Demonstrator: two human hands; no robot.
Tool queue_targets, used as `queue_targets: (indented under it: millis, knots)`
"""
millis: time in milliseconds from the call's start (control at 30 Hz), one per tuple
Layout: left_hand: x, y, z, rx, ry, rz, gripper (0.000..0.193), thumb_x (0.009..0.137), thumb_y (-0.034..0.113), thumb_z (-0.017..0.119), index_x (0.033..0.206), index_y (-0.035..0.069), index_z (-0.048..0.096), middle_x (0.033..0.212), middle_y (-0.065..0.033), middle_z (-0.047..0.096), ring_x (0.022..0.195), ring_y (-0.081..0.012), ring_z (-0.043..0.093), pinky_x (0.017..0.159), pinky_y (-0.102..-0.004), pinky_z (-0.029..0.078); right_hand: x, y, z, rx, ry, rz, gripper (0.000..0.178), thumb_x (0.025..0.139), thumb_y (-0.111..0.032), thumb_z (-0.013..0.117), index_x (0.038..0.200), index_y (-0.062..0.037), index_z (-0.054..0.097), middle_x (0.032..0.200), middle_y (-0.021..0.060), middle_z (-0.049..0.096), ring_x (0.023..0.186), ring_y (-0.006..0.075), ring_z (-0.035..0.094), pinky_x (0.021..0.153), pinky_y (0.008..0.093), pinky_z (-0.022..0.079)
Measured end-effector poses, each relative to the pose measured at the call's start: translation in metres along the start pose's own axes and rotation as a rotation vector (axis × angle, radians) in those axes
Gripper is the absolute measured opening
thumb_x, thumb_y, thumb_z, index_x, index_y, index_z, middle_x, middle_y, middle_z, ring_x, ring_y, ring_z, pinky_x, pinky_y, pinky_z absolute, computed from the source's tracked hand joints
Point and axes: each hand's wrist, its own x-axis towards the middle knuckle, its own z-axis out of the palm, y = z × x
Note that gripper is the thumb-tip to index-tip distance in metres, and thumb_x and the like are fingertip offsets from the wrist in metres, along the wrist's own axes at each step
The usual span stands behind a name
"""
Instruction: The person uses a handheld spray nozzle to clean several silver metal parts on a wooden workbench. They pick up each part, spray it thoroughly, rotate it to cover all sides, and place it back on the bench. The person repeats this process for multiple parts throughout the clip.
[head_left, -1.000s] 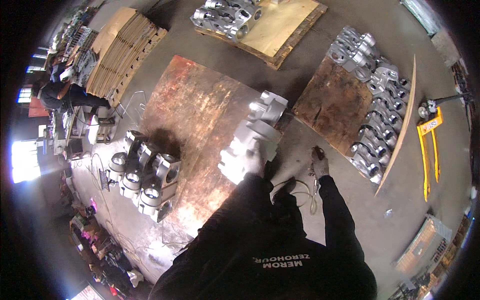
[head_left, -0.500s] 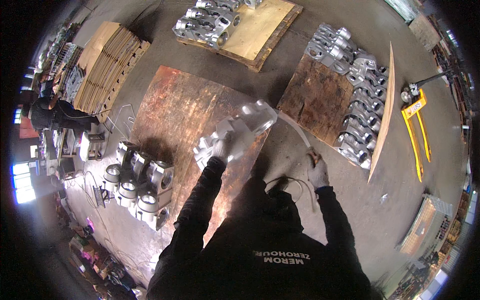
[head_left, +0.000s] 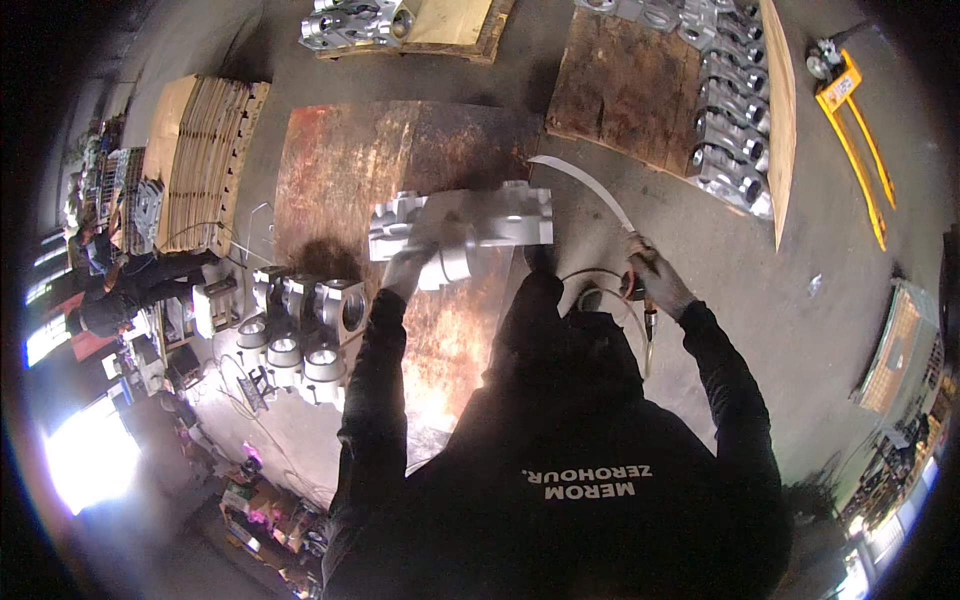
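Far left, we've got a co-worker (head_left: 135, 292) near a stack of brown sheets (head_left: 200, 160). Nearer us, a cluster of metal castings (head_left: 300, 350) sits by the left edge of the worn reddish board (head_left: 330, 170). Our gloved left hand (head_left: 405, 270) is against the near left side of the big silver casting (head_left: 460, 228), which lies crosswise over the board's right part; can't tell if fingers are closed. Our gloved right hand (head_left: 665, 282) grips a curved pale wand (head_left: 601, 194), tip near the casting's right end, apart from it. Far right: dark board (head_left: 620, 95), rows of castings (head_left: 735, 130), yellow pallet jack (head_left: 858, 140).
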Motion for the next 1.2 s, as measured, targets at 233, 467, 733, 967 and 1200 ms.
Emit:
queue_targets:
  millis: [233, 467, 733, 967, 1200]
  knots:
    - [-0.017, 0.099, 0.053, 1.448, -0.079, -0.131, 0.133, 0.059, 0.073, 0.076, 0.154, 0.008, 0.011, 0.158, -0.0230, 0.015, 0.147, -0.0406, 0.011, 0.118, -0.0515, 0.020, -0.016, 0.002, 0.040, -0.212, 0.063, -0.127, 0.032, 0.101, -0.033, 0.053, 0.111, -0.0029, 0.057, 0.079, 0.0039, 0.059, 0.070, 0.0122, 0.060, 0.059, 0.0280, 0.051]
    - [0.003, 0.083, 0.064, 1.593, -0.098, -0.332, 0.139, 0.059, 0.080, 0.069, 0.156, 0.008, 0.000, 0.161, -0.0240, 0.002, 0.146, -0.0494, 0.005, 0.115, -0.0617, 0.015, -0.010, 0.055, 0.050, -0.139, 0.083, -0.075, 0.032, 0.101, -0.037, 0.052, 0.105, -0.0069, 0.061, 0.062, -0.0002, 0.053, 0.051, 0.0117, 0.053, 0.046, 0.0298, 0.045]
    - [0.000, 0.094, 0.073, 1.624, -0.108, -0.287, 0.151, 0.052, 0.083, 0.072, 0.155, 0.004, -0.005, 0.160, -0.0283, -0.003, 0.148, -0.0455, 0.007, 0.116, -0.0549, 0.019, 0.014, 0.102, 0.090, 0.239, -0.015, 0.090, 0.037, 0.098, -0.046, 0.055, 0.105, -0.0106, 0.062, 0.069, -0.0018, 0.056, 0.055, 0.0087, 0.049, 0.050, 0.0265, 0.041]
    - [0.004, 0.080, 0.066, 1.626, -0.094, -0.377, 0.149, 0.053, 0.083, 0.072, 0.155, 0.005, -0.003, 0.159, -0.0292, -0.001, 0.147, -0.0463, 0.006, 0.117, -0.0537, 0.020, -0.001, 0.057, 0.103, 0.066, -0.037, 0.240, 0.040, 0.097, -0.053, 0.053, 0.090, -0.0140, 0.057, 0.052, -0.0054, 0.040, 0.039, 0.0072, 0.036, 0.035, 0.0275, 0.029]
    - [0.005, 0.075, 0.062, 1.620, -0.055, -0.337, 0.147, 0.052, 0.083, 0.072, 0.156, 0.007, -0.001, 0.160, -0.0280, 0.002, 0.147, -0.0459, 0.004, 0.117, -0.0524, 0.019, -0.005, 0.048, 0.102, 0.149, -0.071, 0.173, 0.040, 0.098, -0.052, 0.052, 0.086, -0.0147, 0.056, 0.058, -0.0060, 0.044, 0.040, 0.0071, 0.038, 0.036, 0.0275, 0.030]
